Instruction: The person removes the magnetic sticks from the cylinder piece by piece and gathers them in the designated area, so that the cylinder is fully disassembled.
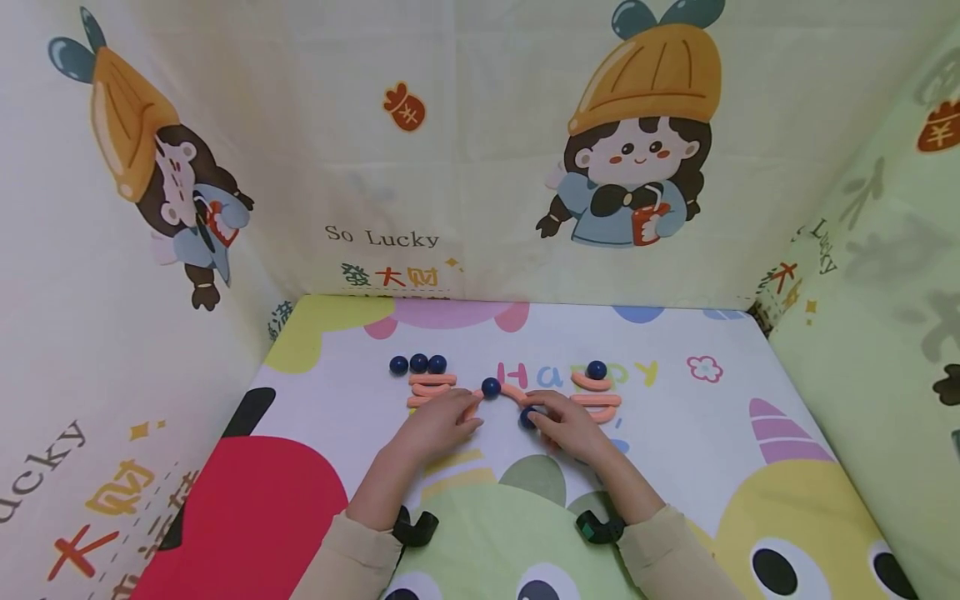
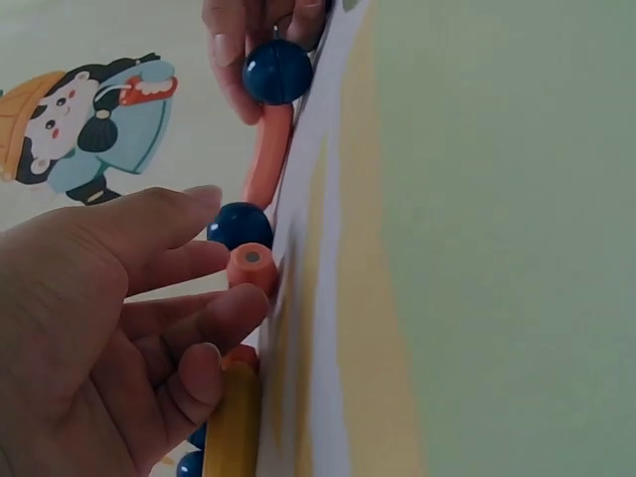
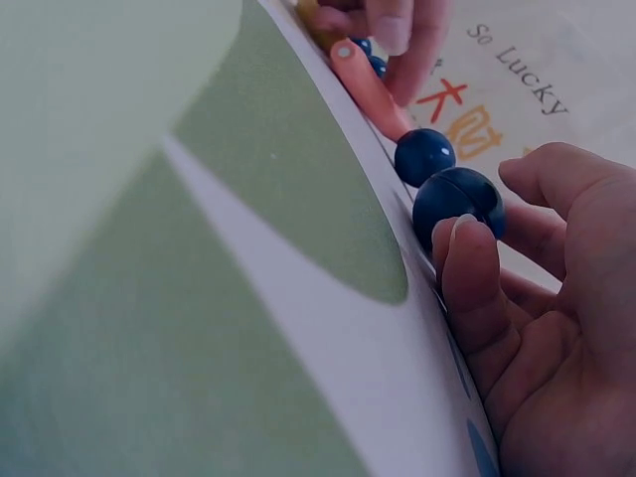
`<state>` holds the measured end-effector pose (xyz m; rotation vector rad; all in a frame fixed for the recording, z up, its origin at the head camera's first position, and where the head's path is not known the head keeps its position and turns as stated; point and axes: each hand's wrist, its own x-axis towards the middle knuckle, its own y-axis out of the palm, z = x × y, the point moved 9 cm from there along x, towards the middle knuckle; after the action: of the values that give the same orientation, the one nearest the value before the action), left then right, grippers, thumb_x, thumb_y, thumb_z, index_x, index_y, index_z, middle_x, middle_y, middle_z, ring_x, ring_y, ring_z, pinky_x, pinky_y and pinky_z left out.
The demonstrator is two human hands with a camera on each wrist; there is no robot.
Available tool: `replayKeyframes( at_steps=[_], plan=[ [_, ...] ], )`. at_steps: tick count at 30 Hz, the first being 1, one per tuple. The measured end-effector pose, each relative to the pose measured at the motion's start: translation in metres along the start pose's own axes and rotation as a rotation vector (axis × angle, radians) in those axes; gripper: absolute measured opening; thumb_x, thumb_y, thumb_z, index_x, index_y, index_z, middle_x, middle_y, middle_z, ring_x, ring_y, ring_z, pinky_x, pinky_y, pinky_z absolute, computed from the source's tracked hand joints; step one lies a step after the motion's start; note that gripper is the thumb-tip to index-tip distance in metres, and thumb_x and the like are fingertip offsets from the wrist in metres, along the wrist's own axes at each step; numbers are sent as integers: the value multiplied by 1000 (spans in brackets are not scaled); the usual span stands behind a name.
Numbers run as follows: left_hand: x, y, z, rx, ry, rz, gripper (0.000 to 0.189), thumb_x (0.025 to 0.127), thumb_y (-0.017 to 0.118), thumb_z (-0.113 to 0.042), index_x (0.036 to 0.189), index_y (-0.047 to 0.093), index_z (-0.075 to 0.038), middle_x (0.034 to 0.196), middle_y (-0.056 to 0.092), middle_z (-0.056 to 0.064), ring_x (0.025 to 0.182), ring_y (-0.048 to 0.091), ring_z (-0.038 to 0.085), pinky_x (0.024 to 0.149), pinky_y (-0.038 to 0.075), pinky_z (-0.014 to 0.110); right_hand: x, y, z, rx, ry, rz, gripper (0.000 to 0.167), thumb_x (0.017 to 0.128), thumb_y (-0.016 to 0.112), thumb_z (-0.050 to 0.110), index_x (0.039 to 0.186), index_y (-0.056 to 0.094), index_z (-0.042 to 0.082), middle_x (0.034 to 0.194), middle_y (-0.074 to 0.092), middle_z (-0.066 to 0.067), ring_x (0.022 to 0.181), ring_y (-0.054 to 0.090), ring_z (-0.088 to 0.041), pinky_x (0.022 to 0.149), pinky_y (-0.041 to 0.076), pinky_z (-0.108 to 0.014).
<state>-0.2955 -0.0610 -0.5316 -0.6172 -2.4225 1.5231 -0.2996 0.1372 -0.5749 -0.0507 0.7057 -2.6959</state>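
A dark blue ball sits between two curved salmon-pink magnetic rods, one reaching toward each hand. My left hand holds the left rod by its fingertips; a small grey metal disc shows in the rod's end. My right hand pinches another blue ball between thumb and finger, low over the table. In the left wrist view this ball meets the end of the right rod. A yellow piece lies beside the left hand's curled lower fingers.
Three blue balls stand in a row behind the left hand, with several salmon-pink rods stacked in front of them. Right of the right hand lie more rods and one ball. Printed cloth walls enclose the patterned table.
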Motion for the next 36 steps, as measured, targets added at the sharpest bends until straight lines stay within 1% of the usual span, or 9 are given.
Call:
replayKeyframes(
  at_steps=[3, 7, 11, 18, 20, 23, 28, 31, 36],
  plan=[
    [0, 2, 2, -17, -15, -3, 48, 97, 62, -35, 140, 56, -15, 139, 57, 3, 130, 53, 20, 107, 45, 42, 0, -1, 2, 3, -21, -9, 31, 100, 59, 30, 130, 62, 26, 112, 62, -8, 50, 57, -18, 53, 50, -31],
    [1, 6, 3, -28, -8, -4, 46, 98, 61, -30, 141, 56, -15, 144, 53, 4, 132, 53, 23, 107, 44, 44, 0, -3, 3, -24, -47, -24, 33, 100, 58, 32, 132, 61, 24, 135, 57, -5, 50, 57, -16, 59, 50, -29],
    [3, 9, 3, -42, 7, -20, 45, 99, 60, -28, 142, 55, -18, 144, 53, 1, 132, 53, 21, 108, 44, 43, 0, -4, 1, -39, -32, -38, 35, 99, 58, 38, 133, 61, 28, 141, 54, -2, 54, 57, -17, 60, 50, -30],
    [8, 10, 3, -106, 24, -49, 24, 96, 64, -26, 119, 61, -19, 103, 58, -4, 99, 54, 12, 84, 42, 32, 1, -6, -1, -38, 22, -57, 36, 99, 59, 39, 134, 60, 33, 143, 53, 1, 52, 56, -18, 59, 50, -31],
    [9, 11, 3, -105, 22, -48, 20, 96, 64, -26, 115, 60, -18, 93, 54, -5, 93, 51, 11, 80, 39, 31, 1, -7, 1, -49, 16, -60, 38, 99, 59, 39, 135, 59, 31, 144, 53, 0, 59, 59, -17, 69, 51, -32],
    [9, 11, 2, -106, 23, -51, 18, 97, 63, -24, 114, 60, -18, 88, 53, -5, 91, 52, 11, 79, 39, 31, 0, -7, 3, -75, 5, -66, 39, 99, 59, 40, 137, 59, 30, 146, 52, 1, 88, 65, -17, 87, 49, -38],
    [8, 11, 1, -100, 19, -52, 17, 98, 62, -22, 114, 60, -17, 96, 56, -3, 94, 52, 13, 80, 39, 32, 1, -6, 2, -92, 4, -59, 37, 99, 57, 44, 132, 63, 31, 147, 50, 7, 132, 50, -22, 103, 41, -45],
    [8, 13, 3, -92, 5, -43, 19, 98, 61, -23, 116, 60, -18, 104, 56, -3, 96, 51, 13, 80, 39, 32, 1, -6, 1, -93, 4, -45, 35, 99, 56, 43, 130, 65, 30, 148, 49, 9, 141, 41, -22, 105, 39, -45],
    [7, 14, 2, -72, 16, -35, 18, 100, 59, -24, 117, 62, -18, 106, 58, -3, 98, 54, 14, 82, 42, 33, 2, -5, 2, -104, 5, -37, 36, 100, 55, 42, 132, 64, 30, 149, 48, 7, 134, 47, -21, 98, 41, -41]
  ],
)
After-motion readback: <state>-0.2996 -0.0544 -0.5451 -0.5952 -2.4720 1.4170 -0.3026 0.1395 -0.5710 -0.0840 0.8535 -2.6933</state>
